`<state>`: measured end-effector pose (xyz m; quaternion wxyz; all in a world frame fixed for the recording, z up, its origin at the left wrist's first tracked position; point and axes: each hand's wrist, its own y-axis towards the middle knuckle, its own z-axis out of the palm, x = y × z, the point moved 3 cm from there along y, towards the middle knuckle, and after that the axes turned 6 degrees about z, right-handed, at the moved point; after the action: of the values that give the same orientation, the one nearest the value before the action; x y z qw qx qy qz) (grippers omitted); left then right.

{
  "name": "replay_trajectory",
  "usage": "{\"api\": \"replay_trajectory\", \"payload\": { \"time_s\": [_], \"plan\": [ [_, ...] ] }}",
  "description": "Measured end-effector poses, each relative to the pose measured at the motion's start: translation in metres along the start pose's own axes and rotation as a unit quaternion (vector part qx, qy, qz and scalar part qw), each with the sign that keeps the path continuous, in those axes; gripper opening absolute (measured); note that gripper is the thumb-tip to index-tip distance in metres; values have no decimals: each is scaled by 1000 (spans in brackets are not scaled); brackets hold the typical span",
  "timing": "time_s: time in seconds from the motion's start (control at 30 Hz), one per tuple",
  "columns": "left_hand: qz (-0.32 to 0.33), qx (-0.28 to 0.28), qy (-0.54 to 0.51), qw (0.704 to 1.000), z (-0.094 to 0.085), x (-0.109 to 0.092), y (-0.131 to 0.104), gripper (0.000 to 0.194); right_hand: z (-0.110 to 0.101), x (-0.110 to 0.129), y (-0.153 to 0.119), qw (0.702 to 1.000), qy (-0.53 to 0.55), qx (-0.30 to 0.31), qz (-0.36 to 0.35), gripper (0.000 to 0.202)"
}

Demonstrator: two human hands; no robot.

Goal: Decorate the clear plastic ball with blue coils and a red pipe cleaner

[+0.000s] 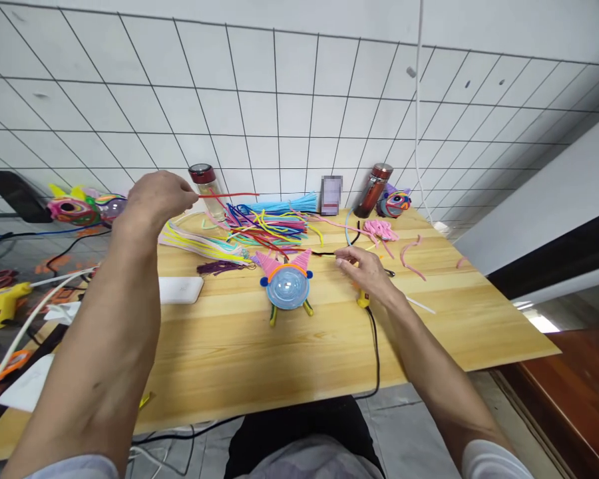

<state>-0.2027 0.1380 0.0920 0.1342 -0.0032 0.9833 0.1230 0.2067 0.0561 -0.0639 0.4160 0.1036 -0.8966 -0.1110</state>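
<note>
My left hand (162,196) is raised at the left, its fingers pinching one end of a red pipe cleaner (229,195) that points right. Low over the table, my right hand (362,269) has its fingertips closed at the end of a thin black pipe cleaner (323,253). Between the hands stands a craft figure with a clear, bluish round body (288,287), pink pointed ears, an orange band, blue pompoms and green-yellow legs. A yellow glue gun (363,299) is partly hidden beneath my right hand, its black cord running toward the table's front edge.
Many coloured pipe cleaners (274,223) lie behind the figure. Two bottles (202,174) (374,189) and a phone (331,195) stand along the tiled wall. A white box (180,290) lies left; finished figures (74,208) (395,201) sit at both sides. Pink scraps (412,258) lie right.
</note>
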Motion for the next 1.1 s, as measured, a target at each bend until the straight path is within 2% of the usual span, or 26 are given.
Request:
{"api": "replay_trajectory", "payload": {
  "time_s": [0.03, 0.13, 0.27, 0.37, 0.43, 0.53, 0.7, 0.83, 0.97, 1.1],
  "plan": [
    [-33, 1, 1, 999, -7, -12, -12, 25, -4, 8, -2, 1000, 6, -7, -11, 20],
    [55, -29, -66, 996, -17, -64, -48, 15, -15, 36, -12, 998, 39, -29, -49, 20],
    [227, -11, -188, 956, -4, -126, -95, 20, -25, 63, -21, 984, 177, -5, -29, 35],
    [291, 20, -228, 929, 7, -148, -119, 21, -26, 73, -24, 957, 289, 27, 13, 52],
    [308, 23, -238, 921, 11, -151, -127, 22, -26, 79, -24, 944, 329, 30, 26, 56],
    [323, 32, -245, 913, 14, -146, -130, 23, -22, 88, -23, 933, 359, 15, 22, 54],
    [322, 62, -274, 904, 23, -129, -126, 23, -6, 98, -19, 935, 355, -9, 8, 34],
    [334, 64, -325, 882, 28, -119, -120, 22, 2, 96, -14, 938, 343, -46, 2, 28],
    [340, 85, -435, 829, 31, -110, -111, 14, 0, 90, -10, 939, 336, -74, 7, 30],
    [343, 153, -555, 742, 37, -110, -106, 13, -1, 84, -10, 932, 354, -71, 32, 34]
  ]
}}
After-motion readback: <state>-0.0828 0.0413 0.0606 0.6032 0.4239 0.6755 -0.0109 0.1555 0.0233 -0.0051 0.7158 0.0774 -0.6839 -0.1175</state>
